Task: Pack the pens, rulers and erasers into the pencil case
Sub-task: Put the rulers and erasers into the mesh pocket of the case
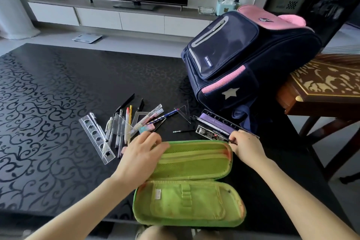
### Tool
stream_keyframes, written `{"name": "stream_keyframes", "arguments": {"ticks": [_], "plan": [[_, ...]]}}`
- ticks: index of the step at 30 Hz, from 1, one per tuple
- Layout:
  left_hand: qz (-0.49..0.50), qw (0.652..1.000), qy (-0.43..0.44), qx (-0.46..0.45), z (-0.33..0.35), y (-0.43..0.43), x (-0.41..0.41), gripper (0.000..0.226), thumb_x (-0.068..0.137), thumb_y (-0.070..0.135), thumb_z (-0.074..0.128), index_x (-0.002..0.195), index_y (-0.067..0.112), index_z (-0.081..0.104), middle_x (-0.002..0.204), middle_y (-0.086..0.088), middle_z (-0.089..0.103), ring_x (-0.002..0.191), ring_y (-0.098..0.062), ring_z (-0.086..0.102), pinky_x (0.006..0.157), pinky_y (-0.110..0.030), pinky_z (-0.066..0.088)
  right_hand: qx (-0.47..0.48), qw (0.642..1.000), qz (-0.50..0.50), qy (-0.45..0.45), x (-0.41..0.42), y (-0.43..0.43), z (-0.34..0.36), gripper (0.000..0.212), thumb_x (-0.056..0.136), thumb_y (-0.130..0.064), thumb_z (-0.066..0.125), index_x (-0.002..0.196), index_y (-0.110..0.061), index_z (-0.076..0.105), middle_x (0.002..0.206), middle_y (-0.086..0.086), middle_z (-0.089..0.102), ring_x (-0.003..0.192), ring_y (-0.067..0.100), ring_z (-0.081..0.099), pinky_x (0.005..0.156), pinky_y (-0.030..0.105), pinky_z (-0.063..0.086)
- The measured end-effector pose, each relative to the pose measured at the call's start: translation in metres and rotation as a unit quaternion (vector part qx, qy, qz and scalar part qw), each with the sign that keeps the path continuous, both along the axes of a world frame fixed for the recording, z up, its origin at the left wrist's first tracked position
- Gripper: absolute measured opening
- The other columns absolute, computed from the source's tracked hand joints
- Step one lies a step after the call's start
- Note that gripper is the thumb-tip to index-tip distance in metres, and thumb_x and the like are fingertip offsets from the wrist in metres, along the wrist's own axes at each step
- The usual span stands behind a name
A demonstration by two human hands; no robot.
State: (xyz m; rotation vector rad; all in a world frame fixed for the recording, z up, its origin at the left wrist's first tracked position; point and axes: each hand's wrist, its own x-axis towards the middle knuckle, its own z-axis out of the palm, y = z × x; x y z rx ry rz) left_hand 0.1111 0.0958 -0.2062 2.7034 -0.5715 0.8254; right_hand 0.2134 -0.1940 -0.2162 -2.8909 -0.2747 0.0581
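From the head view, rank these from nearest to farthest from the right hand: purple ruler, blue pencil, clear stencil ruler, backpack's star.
From the right hand:
1. Purple ruler, just beyond the fingertips.
2. Backpack's star, farther back.
3. Blue pencil, centre of the table.
4. Clear stencil ruler, far left.

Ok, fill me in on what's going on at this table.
A person is packing stationery into a green pencil case, which lies open and looks empty. The left hand rests on the case's far left corner, near the pile of pens and a clear ruler. The right hand is at the far right corner, fingertips on a dark ruler. A navy and pink backpack stands behind. Nothing looks packed yet.
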Motion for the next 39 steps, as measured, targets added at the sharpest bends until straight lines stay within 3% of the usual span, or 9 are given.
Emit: {"name": "stream_keyframes", "arguments": {"ticks": [4, 10, 15, 19, 22, 27, 29, 33, 39], "plan": [[0.034, 0.999, 0.035, -0.01, -0.01, -0.004, -0.004, 0.025, 0.066, -0.004, 0.075, 0.085, 0.01, 0.069, 0.084, -0.007, 0.059, 0.082, -0.019, 0.046, 0.058, -0.035, 0.052, 0.031, 0.999, -0.003, -0.015, 0.003, -0.003, 0.003, 0.014, 0.085, -0.022, 0.064, 0.095, -0.012, 0.065, 0.093, 0.004, 0.067, 0.09, 0.024, 0.06, 0.071, 0.031, 0.04], [0.135, 0.975, 0.121, -0.126, -0.02, 0.01, -0.02, 0.036, 0.062, -0.002, 0.072, 0.092, 0.017, 0.07, 0.107, -0.006, 0.058, 0.1, -0.026, 0.05, 0.084, -0.038, 0.047, 0.181, 0.978, -0.034, -0.095, -0.019, 0.007, 0.048, 0.008, 0.086, -0.015, 0.063, 0.088, -0.007, 0.062, 0.073, 0.002, 0.063, 0.073, 0.024, 0.062, 0.065, 0.034, 0.046], [0.1, 0.896, 0.287, -0.324, -0.024, 0.014, -0.019, 0.064, 0.07, -0.008, 0.062, 0.093, 0.051, 0.055, 0.104, 0.025, 0.051, 0.097, -0.023, 0.051, 0.076, -0.032, 0.053, 0.157, 0.977, 0.141, -0.008, -0.074, 0.078, 0.049, 0.014, 0.094, -0.01, 0.047, 0.108, -0.011, 0.046, 0.081, 0.001, 0.066, 0.073, 0.017, 0.064, 0.064, 0.036, 0.05], [0.093, 0.813, 0.341, -0.462, -0.022, 0.022, -0.022, 0.057, 0.07, -0.011, 0.064, 0.085, 0.044, 0.065, 0.103, -0.013, 0.061, 0.085, -0.026, 0.063, 0.064, -0.025, 0.055, 0.113, 0.979, 0.167, -0.01, -0.088, 0.121, 0.018, 0.03, 0.095, -0.004, 0.04, 0.125, -0.009, 0.038, 0.065, -0.004, 0.052, 0.051, 0.01, 0.043, 0.043, 0.025, 0.035], [0.098, 0.801, 0.338, -0.484, -0.017, 0.022, -0.022, 0.052, 0.071, -0.014, 0.065, 0.077, 0.038, 0.062, 0.098, -0.018, 0.061, 0.071, -0.018, 0.065, 0.056, -0.016, 0.051, 0.149, 0.983, 0.106, -0.012, -0.09, 0.146, 0.009, 0.026, 0.097, -0.027, 0.042, 0.115, -0.009, 0.047, 0.06, -0.01, 0.043, 0.047, 0.007, 0.038, 0.041, 0.021, 0.025], [0.108, 0.745, 0.314, -0.579, -0.015, 0.022, -0.023, 0.048, 0.071, -0.016, 0.069, 0.083, 0.019, 0.038, 0.098, -0.006, 0.062, 0.074, -0.021, 0.064, 0.054, -0.027, 0.054, 0.119, 0.993, 0.002, -0.017, -0.098, 0.181, 0.007, 0.037, 0.086, -0.051, 0.054, 0.075, -0.017, 0.046, 0.054, -0.011, 0.034, 0.048, 0.008, 0.032, 0.042, 0.023, 0.017], [0.125, 0.741, 0.307, -0.584, -0.018, 0.021, -0.023, 0.047, 0.071, -0.012, 0.071, 0.082, 0.018, 0.036, 0.096, -0.005, 0.062, 0.076, -0.022, 0.065, 0.059, -0.034, 0.056, 0.113, 0.993, -0.032, -0.005, -0.099, 0.187, 0.004, 0.043, 0.086, -0.048, 0.056, 0.064, -0.019, 0.034, 0.057, -0.009, 0.035, 0.055, 0.015, 0.042, 0.044, 0.024, 0.019], [0.143, 0.724, 0.289, -0.609, -0.021, 0.016, -0.026, 0.045, 0.071, -0.009, 0.071, 0.084, 0.015, 0.035, 0.091, -0.003, 0.068, 0.07, -0.016, 0.067, 0.062, -0.031, 0.055, 0.103, 0.99, -0.077, 0.052, -0.099, 0.195, 0.005, 0.023, 0.088, -0.037, 0.057, 0.087, -0.014, 0.057, 0.088, 0.003, 0.063, 0.086, 0.024, 0.06, 0.061, 0.027, 0.035], [0.137, 0.725, 0.277, -0.615, -0.022, 0.014, -0.026, 0.042, 0.075, -0.011, 0.068, 0.085, 0.012, 0.035, 0.091, -0.005, 0.069, 0.069, -0.015, 0.069, 0.058, -0.029, 0.057, 0.099, 0.991, -0.066, 0.056, -0.094, 0.187, 0.007, 0.02, 0.088, -0.029, 0.057, 0.076, -0.016, 0.047, 0.077, -0.001, 0.052, 0.069, 0.02, 0.047, 0.054, 0.026, 0.034]]}}
